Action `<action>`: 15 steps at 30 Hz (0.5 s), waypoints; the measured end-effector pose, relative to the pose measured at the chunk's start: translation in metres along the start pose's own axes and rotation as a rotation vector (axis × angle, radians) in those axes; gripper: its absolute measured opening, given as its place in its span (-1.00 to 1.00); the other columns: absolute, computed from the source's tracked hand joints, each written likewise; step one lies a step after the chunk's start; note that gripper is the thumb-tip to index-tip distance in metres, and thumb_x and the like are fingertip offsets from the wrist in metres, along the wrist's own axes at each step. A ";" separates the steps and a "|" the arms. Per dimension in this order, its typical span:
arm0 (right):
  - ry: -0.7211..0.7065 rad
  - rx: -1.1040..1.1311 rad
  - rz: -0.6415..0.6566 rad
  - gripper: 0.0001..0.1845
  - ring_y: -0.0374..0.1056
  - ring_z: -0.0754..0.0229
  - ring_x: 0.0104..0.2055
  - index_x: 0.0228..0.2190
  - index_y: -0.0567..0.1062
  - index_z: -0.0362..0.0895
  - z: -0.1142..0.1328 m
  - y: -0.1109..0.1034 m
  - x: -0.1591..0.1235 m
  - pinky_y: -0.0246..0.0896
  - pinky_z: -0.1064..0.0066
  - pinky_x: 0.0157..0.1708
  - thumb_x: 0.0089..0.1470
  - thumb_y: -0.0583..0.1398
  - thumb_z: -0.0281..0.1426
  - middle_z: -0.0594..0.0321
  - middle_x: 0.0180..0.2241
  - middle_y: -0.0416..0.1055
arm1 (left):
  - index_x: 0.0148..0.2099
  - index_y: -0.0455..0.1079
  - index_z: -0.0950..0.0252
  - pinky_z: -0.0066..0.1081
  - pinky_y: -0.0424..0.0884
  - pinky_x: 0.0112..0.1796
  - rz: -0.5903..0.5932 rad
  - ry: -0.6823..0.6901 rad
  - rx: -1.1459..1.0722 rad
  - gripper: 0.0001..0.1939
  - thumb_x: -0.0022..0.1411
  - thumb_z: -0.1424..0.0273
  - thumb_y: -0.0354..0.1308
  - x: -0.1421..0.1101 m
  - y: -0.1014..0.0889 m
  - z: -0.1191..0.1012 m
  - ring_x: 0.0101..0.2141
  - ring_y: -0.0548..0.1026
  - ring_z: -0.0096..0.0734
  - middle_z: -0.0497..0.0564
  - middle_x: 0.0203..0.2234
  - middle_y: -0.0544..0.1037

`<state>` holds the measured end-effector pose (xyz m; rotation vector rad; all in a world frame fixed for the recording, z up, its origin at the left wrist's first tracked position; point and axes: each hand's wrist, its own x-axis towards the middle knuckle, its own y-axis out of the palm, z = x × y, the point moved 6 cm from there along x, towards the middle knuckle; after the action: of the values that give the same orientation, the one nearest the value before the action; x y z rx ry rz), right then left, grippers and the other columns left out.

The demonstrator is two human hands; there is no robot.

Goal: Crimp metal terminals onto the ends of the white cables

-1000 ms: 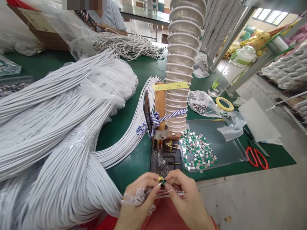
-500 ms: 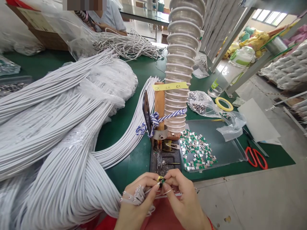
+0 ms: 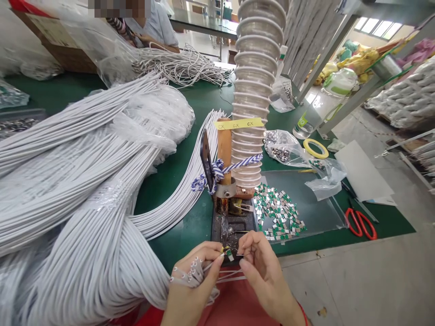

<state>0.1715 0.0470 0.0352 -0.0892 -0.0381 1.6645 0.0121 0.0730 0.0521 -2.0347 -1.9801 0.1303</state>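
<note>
**Clip**: small, green and silver, held up between both hands, just in front of the foot of the post.

**Left hand**: clenched around white cable ends, with thumb and forefinger reaching the clip.

**Right hand**: fingers curled and pinched together at the clip's right side; whether they grip the clip itself cannot be told.

**Around the post:**
- Metal base: dark, at its foot, directly behind the clip.
- Twisted cord: blue and white, tied around it and the hose.
- Hose: ribbed, translucent, upright, just behind it.
- Cable bundles: white, massed to its left.
- Tray: clear plastic, to its right, bearing a heap of loose clips.
- Tape roll: yellow, beyond the tray.
- Scissors: red-handled, right of the tray.
- Co-worker: seated, well beyond it, near more white cables.
</note>
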 end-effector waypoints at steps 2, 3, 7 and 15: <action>-0.035 0.034 -0.024 -0.92 0.19 0.18 -0.29 -0.28 0.28 -0.04 0.001 0.000 0.003 0.18 0.41 -0.29 0.27 0.07 -0.47 0.27 -0.30 0.24 | -0.53 0.52 0.28 -0.58 0.54 -0.40 -0.004 0.008 0.015 -0.79 0.14 0.52 0.21 0.001 0.000 0.000 -0.46 0.63 -0.38 0.03 -0.50 0.64; -0.047 0.030 -0.032 -0.89 0.19 0.19 -0.30 -0.31 0.28 -0.04 0.001 0.001 0.005 0.17 0.41 -0.30 0.28 0.07 -0.48 0.28 -0.31 0.23 | -0.52 0.52 0.28 -0.57 0.54 -0.39 0.000 0.007 0.022 -0.80 0.15 0.52 0.21 0.002 0.000 0.000 -0.46 0.63 -0.37 0.04 -0.49 0.65; -0.087 -0.011 -0.046 -0.85 0.25 0.17 -0.27 -0.37 0.33 -0.07 0.006 0.005 0.012 0.18 0.41 -0.30 0.24 0.11 -0.52 0.24 -0.31 0.28 | -0.49 0.54 0.30 -0.54 0.55 -0.36 0.024 0.001 0.043 -0.80 0.17 0.51 0.19 0.003 0.000 0.002 -0.42 0.66 -0.33 0.09 -0.44 0.67; -0.122 0.017 -0.061 -0.85 0.36 0.14 -0.24 -0.41 0.40 -0.10 0.014 0.007 0.020 0.26 0.37 -0.24 0.17 0.16 -0.56 0.20 -0.31 0.39 | -0.48 0.54 0.29 -0.61 0.54 -0.35 -0.023 0.067 0.054 -0.80 0.18 0.52 0.18 0.003 -0.003 -0.005 -0.42 0.65 -0.38 0.08 -0.44 0.67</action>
<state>0.1612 0.0666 0.0474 0.0267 -0.1179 1.6078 0.0102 0.0755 0.0578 -1.9561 -1.9380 0.1086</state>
